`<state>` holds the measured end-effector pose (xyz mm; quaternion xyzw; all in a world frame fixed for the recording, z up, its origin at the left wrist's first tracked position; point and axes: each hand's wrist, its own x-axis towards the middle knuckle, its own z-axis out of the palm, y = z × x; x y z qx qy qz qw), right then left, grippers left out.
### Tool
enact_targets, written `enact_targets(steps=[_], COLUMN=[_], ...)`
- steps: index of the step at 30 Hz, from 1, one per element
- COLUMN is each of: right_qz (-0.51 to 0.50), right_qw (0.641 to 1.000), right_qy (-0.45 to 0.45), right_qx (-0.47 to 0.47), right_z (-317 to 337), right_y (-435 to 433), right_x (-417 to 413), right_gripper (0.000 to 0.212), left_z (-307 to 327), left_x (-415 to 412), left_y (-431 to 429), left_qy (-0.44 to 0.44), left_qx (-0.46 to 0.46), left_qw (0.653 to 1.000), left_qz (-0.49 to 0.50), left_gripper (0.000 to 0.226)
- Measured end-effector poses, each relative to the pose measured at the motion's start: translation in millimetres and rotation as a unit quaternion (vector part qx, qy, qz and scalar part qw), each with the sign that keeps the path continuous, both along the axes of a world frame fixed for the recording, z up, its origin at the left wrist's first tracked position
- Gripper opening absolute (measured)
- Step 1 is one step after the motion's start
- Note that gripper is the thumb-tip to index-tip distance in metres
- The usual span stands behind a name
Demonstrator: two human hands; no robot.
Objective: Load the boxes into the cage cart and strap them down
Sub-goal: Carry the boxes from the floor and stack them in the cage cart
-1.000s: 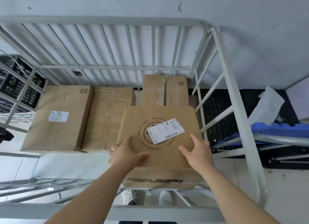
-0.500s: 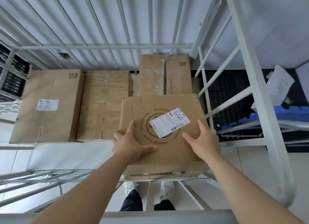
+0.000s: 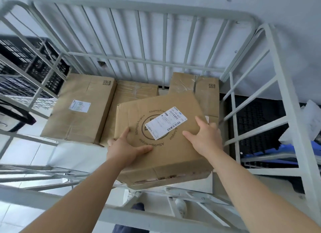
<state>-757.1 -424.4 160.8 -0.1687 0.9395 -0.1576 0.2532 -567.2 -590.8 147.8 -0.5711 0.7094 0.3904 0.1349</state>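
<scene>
A brown cardboard box (image 3: pixel 173 156) with a white shipping label and a round printed logo hangs tilted inside the white cage cart (image 3: pixel 139 6), over its near right part. My left hand (image 3: pixel 125 147) grips the box's near left edge, thumb on top. My right hand (image 3: pixel 205 137) lies on the top with its fingers curled over the right edge. Three more cardboard boxes lie on the cart floor: a labelled one (image 3: pixel 83 107) at the left, a taped one (image 3: pixel 132 92) in the middle and one (image 3: pixel 194 83) at the back right, partly hidden by the held box.
The cart's barred walls stand at the back, left and right, and its near rail (image 3: pixel 156 217) crosses below my arms. Black crates (image 3: pixel 26 62) stack up outside on the left. Outside on the right lie a black pallet (image 3: pixel 257 121), a blue object (image 3: pixel 286 151) and white paper (image 3: pixel 311 121).
The held box has turned counter-clockwise and now overlaps the middle and back right boxes. Both hands keep their places on it. My view has tilted up.
</scene>
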Motion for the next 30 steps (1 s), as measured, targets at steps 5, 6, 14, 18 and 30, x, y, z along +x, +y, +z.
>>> enact_targets(steps=[5, 6, 14, 18, 30], right_qz=[0.009, 0.008, -0.004, -0.013, -0.053], right_qw=[1.000, 0.999, 0.993, 0.992, 0.988], right_qy=[-0.021, -0.030, -0.107, -0.092, -0.078], right_qx=[-0.015, -0.009, 0.041, 0.083, 0.123], right_z=[-3.1, -6.6, -60.0, -87.1, -151.1], right_y=[-57.3, -69.1, -154.7, -184.1, -213.6], right_x=[30.1, 38.6, 104.4, 109.7, 78.9], right_gripper=[0.076, 0.077, 0.074, 0.070, 0.051], left_z=[9.3, 8.2, -28.4, -59.4, -130.7], left_x=[25.0, 32.1, 83.5, 91.0, 42.3], left_y=[-67.1, -81.6, -180.9, -207.0, -250.4], left_qy=[-0.013, -0.024, -0.093, -0.099, -0.081], left_qx=[-0.020, -0.018, 0.010, 0.031, 0.033], left_qw=[1.000, 0.999, 0.994, 0.992, 0.990], left_qz=[-0.011, -0.017, -0.053, -0.068, -0.107], left_gripper=[0.131, 0.130, 0.128, 0.127, 0.116])
